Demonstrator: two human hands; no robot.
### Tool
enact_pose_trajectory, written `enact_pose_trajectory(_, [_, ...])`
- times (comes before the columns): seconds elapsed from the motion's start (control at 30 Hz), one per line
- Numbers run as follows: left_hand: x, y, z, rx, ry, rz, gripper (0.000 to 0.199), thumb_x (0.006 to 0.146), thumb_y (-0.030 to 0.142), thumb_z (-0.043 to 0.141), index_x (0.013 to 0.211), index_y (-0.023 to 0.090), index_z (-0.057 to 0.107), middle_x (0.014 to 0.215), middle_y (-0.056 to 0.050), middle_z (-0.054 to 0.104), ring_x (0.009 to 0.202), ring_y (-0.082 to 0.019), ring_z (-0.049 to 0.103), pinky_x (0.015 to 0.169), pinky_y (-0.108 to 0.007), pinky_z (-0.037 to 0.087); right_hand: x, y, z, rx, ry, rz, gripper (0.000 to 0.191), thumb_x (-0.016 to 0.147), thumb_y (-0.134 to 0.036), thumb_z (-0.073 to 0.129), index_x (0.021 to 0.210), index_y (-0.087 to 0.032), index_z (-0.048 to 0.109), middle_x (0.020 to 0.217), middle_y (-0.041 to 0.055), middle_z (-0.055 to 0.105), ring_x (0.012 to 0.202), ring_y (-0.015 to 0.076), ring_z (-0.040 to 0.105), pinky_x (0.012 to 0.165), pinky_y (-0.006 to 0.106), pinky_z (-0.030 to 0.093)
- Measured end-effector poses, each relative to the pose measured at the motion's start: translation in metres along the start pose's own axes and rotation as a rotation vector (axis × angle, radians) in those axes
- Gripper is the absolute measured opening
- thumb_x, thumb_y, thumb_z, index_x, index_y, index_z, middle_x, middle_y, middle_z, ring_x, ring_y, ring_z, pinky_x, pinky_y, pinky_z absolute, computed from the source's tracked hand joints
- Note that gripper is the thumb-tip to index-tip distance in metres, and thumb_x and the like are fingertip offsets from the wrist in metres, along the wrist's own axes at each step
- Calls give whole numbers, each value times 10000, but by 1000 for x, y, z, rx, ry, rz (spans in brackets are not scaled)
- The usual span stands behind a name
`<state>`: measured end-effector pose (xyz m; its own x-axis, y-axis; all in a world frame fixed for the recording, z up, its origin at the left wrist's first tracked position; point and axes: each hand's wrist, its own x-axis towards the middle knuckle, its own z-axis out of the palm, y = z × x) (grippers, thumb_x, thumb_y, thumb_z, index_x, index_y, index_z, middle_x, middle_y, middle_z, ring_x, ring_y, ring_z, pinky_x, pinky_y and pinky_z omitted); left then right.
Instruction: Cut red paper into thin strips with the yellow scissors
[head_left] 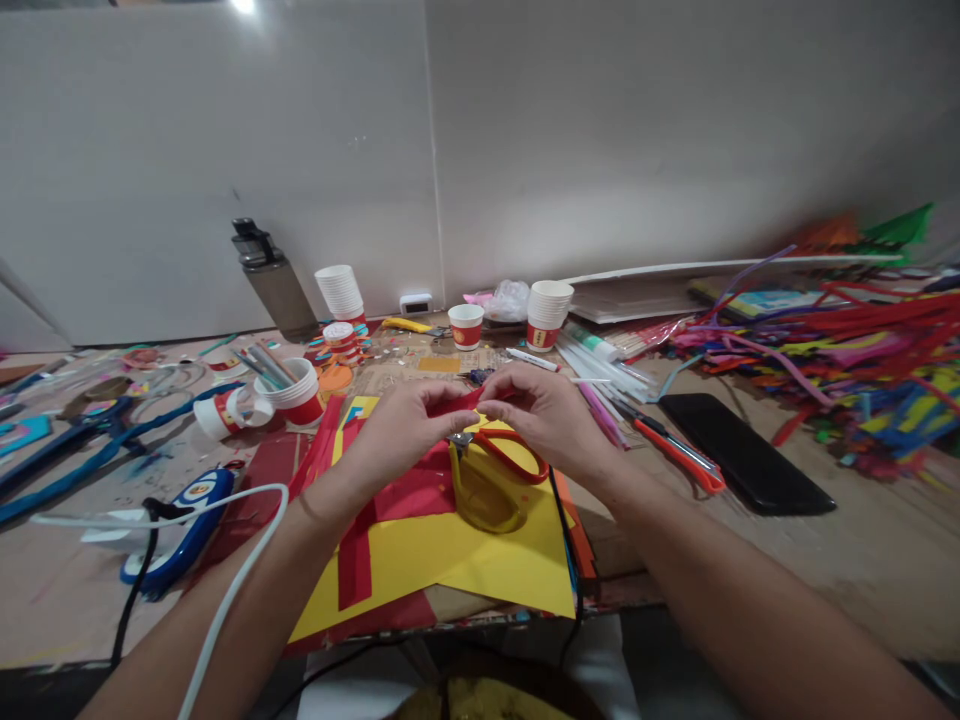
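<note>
My left hand (401, 420) and my right hand (536, 405) meet over the middle of the table, thumbs and fingers pinched on a small red paper piece (454, 402). Much of that piece is hidden by the fingers. Just below the hands lie scissors (489, 512) with one yellow and one red-orange handle loop, their blades mostly covered. Beneath the scissors are yellow paper sheets (465, 560). Red paper (412, 490) rests on top of the yellow, with a narrow red strip (355, 565) at its lower left.
To the left are a blue-and-white device (180, 530) with cables and a paper cup of pens (296, 395). Stacked paper cups (550, 315) and a bottle (277, 285) stand at the back. Rightward lie an orange cutter (682, 455), a black phone (742, 450) and piled colourful strips (862, 360).
</note>
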<state>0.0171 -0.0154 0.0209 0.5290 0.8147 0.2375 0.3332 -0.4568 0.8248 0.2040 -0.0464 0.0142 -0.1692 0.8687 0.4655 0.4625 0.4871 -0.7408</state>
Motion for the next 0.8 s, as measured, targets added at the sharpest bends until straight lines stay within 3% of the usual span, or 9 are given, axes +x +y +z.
enact_pose_trajectory(0.17, [-1,2,3,-39,-23,-4,240,791,383,604,902,198,710,824,-12,718,741,-147,640,698,-256,492,0,-2,0,36,3,39,44,786,-206,649,759,-172,649,790,23,645,738,141,580,669,281,452])
enact_pose_trajectory(0.53, [-3,6,5,-124,42,-85,218,785,358,623,853,165,701,784,-17,704,698,-115,623,654,-207,477,-1,1,5,376,55,164,125,773,-255,652,805,-173,563,761,-7,576,662,98,558,605,238,484])
enact_pose_trajectory(0.73, [-2,2,9,-197,49,-124,230,790,370,619,838,154,683,744,-21,698,664,-112,626,631,-207,482,1,-1,9,518,125,243,419,708,-229,714,1025,-218,439,752,-38,586,661,110,572,591,256,522])
enact_pose_trajectory(0.8, [-3,1,9,-207,53,-130,232,789,375,621,832,155,679,734,-18,695,657,-111,626,627,-207,483,1,0,10,528,95,280,404,721,-252,705,1039,-214,458,777,-25,599,679,113,580,589,253,523])
